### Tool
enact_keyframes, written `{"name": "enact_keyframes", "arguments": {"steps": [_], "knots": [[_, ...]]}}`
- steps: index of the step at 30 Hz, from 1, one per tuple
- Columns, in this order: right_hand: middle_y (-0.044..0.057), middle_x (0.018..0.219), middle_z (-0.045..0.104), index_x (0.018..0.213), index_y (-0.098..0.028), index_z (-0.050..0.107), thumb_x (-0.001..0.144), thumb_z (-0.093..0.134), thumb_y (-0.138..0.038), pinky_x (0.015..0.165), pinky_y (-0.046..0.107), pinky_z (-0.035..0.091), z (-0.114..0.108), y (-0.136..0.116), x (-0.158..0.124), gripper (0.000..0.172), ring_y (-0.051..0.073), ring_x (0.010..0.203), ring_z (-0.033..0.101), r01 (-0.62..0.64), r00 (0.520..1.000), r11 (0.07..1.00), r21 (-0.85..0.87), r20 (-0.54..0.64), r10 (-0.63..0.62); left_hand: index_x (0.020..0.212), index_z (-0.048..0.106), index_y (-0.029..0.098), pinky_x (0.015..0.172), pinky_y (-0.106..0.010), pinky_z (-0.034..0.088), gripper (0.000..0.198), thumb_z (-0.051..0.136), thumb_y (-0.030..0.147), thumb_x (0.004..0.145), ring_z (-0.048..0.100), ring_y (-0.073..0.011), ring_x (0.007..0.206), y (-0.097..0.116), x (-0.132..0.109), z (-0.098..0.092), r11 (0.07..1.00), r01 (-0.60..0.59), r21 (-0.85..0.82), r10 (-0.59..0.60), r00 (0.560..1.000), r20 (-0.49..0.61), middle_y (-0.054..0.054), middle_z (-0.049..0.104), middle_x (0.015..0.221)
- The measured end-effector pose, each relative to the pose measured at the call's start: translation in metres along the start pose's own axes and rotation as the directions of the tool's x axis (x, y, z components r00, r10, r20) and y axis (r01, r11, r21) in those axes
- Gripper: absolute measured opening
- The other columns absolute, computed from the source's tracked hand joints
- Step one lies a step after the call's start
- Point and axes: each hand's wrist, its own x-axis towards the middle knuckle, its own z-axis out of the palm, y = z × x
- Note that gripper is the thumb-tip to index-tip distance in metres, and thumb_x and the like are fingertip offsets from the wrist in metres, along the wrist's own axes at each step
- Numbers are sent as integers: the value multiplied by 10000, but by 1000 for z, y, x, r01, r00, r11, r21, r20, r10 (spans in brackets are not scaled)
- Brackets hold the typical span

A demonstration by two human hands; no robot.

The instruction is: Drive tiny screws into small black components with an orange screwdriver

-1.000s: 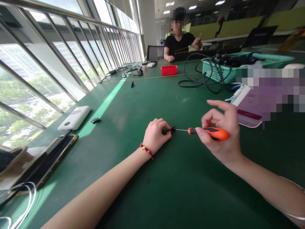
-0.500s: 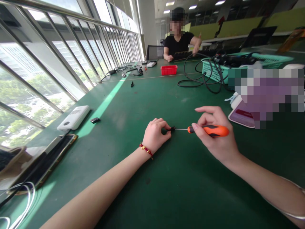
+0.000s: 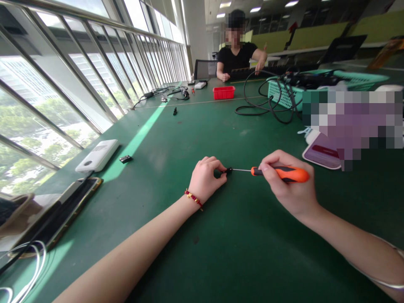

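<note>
My left hand [image 3: 208, 176] rests on the green table, thumb and fingertips pinching a small black part [image 3: 228, 171] whose kind I cannot make out. In my right hand [image 3: 288, 181] lies an orange and black screwdriver [image 3: 296, 174], gripped by its handle with the fingers closed round it. Its thin metal shaft points left, and the tip meets or nearly meets the black part. A red beaded bracelet [image 3: 194, 198] circles my left wrist.
A small black piece [image 3: 126, 159] and a white box-shaped device [image 3: 98, 155] lie to the left, near a phone [image 3: 75, 206]. Farther off are a red bin [image 3: 224, 93], black cables [image 3: 252, 110] and a teal basket [image 3: 280, 94]. A person [image 3: 236, 54] sits at the far end.
My right hand has shifted slightly right with the screwdriver, and its raised fingers have curled in round the handle. The left hand and black part have stayed in place.
</note>
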Motion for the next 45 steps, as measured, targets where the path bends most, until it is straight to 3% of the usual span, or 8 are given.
{"name": "enact_keyframes", "arguments": {"steps": [7,16,25,30,39,45], "knots": [[-39,524,519,640,-198,500,789,535,-209,455,209,359,0,-1,3,154,80,450,469,-58,998,998,26,41,57,672,609,180,716,-306,443,24,600,159,681,537,-173,762,-1,0,0,1000,-13,0,13,1000,-2,-9,622,755],[-46,524,521,647,-193,509,744,544,-140,439,198,353,-1,-2,2,116,69,431,466,-2,995,1000,18,102,0,666,604,180,716,-305,442,25,601,158,676,536,-172,756,0,0,0,1000,-10,8,10,1000,-3,-8,622,749],[-43,524,502,630,-191,516,759,535,-168,447,204,346,0,-4,3,132,72,443,442,-84,996,996,1,18,84,665,606,177,715,-308,442,24,598,157,676,535,-171,752,0,0,0,1000,-6,-2,6,1000,-9,-7,623,744],[-43,524,520,634,-194,511,753,530,-158,458,207,361,-1,-4,3,126,76,443,462,-50,997,999,15,62,49,664,604,180,712,-307,441,25,598,161,679,535,-171,753,0,0,0,1000,-9,6,9,1000,-8,-7,623,749],[-67,491,522,734,-215,470,698,578,-152,457,225,381,1,-5,2,130,99,415,484,-136,991,989,50,28,135,671,609,179,711,-304,438,26,599,156,678,536,-172,756,-1,0,0,1000,-11,6,11,1000,-8,-7,617,741],[-25,697,499,868,-224,471,656,622,-169,525,259,435,3,1,2,266,122,558,507,-112,991,987,114,-65,120,671,607,180,710,-301,440,27,594,158,680,532,-168,750,-1,0,0,1000,-22,9,22,1000,-6,-7,617,749]]}}
